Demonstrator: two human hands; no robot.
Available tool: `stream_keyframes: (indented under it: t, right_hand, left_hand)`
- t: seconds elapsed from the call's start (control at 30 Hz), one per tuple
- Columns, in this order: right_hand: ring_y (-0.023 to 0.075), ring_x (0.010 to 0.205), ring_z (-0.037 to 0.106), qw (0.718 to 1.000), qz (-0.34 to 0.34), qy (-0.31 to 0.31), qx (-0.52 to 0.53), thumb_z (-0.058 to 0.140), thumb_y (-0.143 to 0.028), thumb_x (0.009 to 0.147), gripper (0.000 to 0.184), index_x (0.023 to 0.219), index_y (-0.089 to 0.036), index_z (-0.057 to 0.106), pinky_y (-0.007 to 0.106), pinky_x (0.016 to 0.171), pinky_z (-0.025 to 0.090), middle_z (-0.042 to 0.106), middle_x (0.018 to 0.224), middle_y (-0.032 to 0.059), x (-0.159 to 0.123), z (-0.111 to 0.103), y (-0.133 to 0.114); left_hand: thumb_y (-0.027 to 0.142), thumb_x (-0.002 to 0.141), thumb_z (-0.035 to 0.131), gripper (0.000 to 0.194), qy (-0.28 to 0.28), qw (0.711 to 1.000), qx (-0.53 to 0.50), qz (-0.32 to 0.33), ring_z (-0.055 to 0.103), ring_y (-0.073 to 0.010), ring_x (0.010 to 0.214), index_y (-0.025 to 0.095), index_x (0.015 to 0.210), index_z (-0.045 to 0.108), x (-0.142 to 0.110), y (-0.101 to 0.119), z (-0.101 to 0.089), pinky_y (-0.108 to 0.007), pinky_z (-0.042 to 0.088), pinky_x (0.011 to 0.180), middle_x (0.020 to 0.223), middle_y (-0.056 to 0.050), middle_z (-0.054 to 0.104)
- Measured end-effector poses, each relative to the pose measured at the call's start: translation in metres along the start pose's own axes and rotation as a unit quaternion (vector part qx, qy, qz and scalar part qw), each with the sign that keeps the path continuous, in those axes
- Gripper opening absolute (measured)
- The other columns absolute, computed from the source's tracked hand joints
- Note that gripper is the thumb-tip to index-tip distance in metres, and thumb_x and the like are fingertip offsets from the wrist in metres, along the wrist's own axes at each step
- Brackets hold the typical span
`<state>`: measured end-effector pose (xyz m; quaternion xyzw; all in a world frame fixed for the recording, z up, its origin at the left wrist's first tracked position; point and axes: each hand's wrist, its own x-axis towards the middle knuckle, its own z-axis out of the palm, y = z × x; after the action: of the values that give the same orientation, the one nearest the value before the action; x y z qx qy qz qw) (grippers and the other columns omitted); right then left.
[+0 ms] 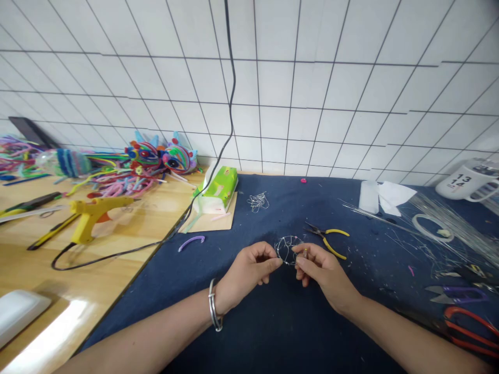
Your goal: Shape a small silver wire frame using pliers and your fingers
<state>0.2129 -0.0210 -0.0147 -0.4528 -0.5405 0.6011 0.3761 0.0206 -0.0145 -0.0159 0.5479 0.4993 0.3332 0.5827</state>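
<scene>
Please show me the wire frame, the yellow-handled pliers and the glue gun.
Wire frame (287, 250): head view, inner wires.
Yellow-handled pliers (322, 234): head view, pivot joint.
Glue gun (92, 210): head view, yellow body.

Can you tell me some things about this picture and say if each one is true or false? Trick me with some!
1. The left hand and right hand hold the wire piece. True.
2. The pliers are in the right hand. False: they lie on the blue mat.
3. The glue gun is yellow. True.
4. The mug is all red. False: it is white with dark numbers.
5. The purple snips lie left of the hands. False: they lie to the right.
</scene>
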Motion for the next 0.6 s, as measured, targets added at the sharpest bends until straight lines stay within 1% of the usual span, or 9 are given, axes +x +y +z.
stream_keyframes:
  t: [0.13, 0.27, 0.33, 0.4, 0.47, 0.53, 0.6]
  right_hand:
    - [0.0116, 0.065, 0.053, 1.000, -0.005, 0.006, -0.024, 0.052, -0.032, 0.081, 0.027, 0.105, -0.019, 0.051, 0.024, 0.054, 0.045, 0.050, 0.071, -0.0016, -0.0004, 0.0001, -0.0016]
    - [0.0108, 0.063, 0.053, 0.999, -0.002, 0.028, -0.046, 0.053, -0.033, 0.081, 0.028, 0.105, -0.019, 0.051, 0.023, 0.053, 0.045, 0.051, 0.073, -0.0010, -0.0003, 0.0000, -0.0020]
    - [0.0103, 0.062, 0.052, 0.998, 0.000, 0.034, -0.054, 0.053, -0.033, 0.081, 0.027, 0.105, -0.020, 0.051, 0.023, 0.052, 0.045, 0.051, 0.074, -0.0010, -0.0002, -0.0001, -0.0019]
    - [0.0106, 0.062, 0.052, 0.998, -0.001, 0.037, -0.057, 0.052, -0.034, 0.081, 0.028, 0.105, -0.020, 0.051, 0.023, 0.051, 0.044, 0.050, 0.073, -0.0012, 0.0000, -0.0004, -0.0012]
    - [0.0113, 0.063, 0.053, 0.998, -0.004, 0.037, -0.058, 0.052, -0.034, 0.080, 0.028, 0.104, -0.020, 0.051, 0.023, 0.050, 0.044, 0.049, 0.072, -0.0016, 0.0002, -0.0005, 0.0001]
    - [0.0117, 0.064, 0.054, 0.998, -0.004, 0.035, -0.058, 0.052, -0.034, 0.080, 0.028, 0.105, -0.021, 0.051, 0.023, 0.050, 0.045, 0.049, 0.073, -0.0016, 0.0005, -0.0004, 0.0021]
    - [0.0119, 0.065, 0.054, 0.998, -0.004, 0.031, -0.061, 0.052, -0.034, 0.080, 0.028, 0.105, -0.021, 0.050, 0.022, 0.051, 0.045, 0.050, 0.075, -0.0013, 0.0006, 0.0005, 0.0042]
  left_hand:
    - [0.037, 0.074, 0.058, 0.022, -0.003, 1.000, -0.006, -0.007, 0.043, -0.0050, 0.045, 0.015, 0.076, 0.054, 0.0006, 0.0006, -0.0002, -0.017, 0.034, 0.043, 0.059, 0.005, 0.046]
    - [0.032, 0.075, 0.057, 0.018, -0.014, 1.000, -0.011, -0.017, 0.043, -0.0051, 0.047, 0.015, 0.081, 0.056, -0.0004, 0.0009, 0.0007, -0.017, 0.035, 0.045, 0.062, 0.004, 0.049]
    - [0.030, 0.075, 0.057, 0.015, -0.002, 1.000, 0.001, -0.011, 0.041, -0.0051, 0.047, 0.015, 0.080, 0.055, -0.0020, 0.0027, 0.0011, -0.017, 0.033, 0.044, 0.062, 0.004, 0.048]
    - [0.028, 0.076, 0.056, 0.014, 0.028, 0.999, 0.036, 0.019, 0.039, -0.0058, 0.048, 0.015, 0.075, 0.055, -0.0040, 0.0054, 0.0010, -0.017, 0.032, 0.045, 0.060, 0.004, 0.046]
    - [0.026, 0.076, 0.056, 0.013, 0.063, 0.990, 0.097, 0.080, 0.041, -0.0077, 0.053, 0.015, 0.071, 0.056, -0.0059, 0.0077, 0.0005, -0.019, 0.034, 0.050, 0.060, 0.003, 0.046]
    - [0.024, 0.077, 0.056, 0.011, 0.083, 0.971, 0.168, 0.149, 0.045, -0.0100, 0.058, 0.016, 0.072, 0.061, -0.0074, 0.0084, 0.0002, -0.021, 0.037, 0.055, 0.062, 0.001, 0.049]
    - [0.024, 0.080, 0.053, 0.014, 0.085, 0.951, 0.223, 0.199, 0.048, -0.0116, 0.061, 0.017, 0.081, 0.065, -0.0083, 0.0074, 0.0003, -0.023, 0.038, 0.059, 0.064, -0.001, 0.052]
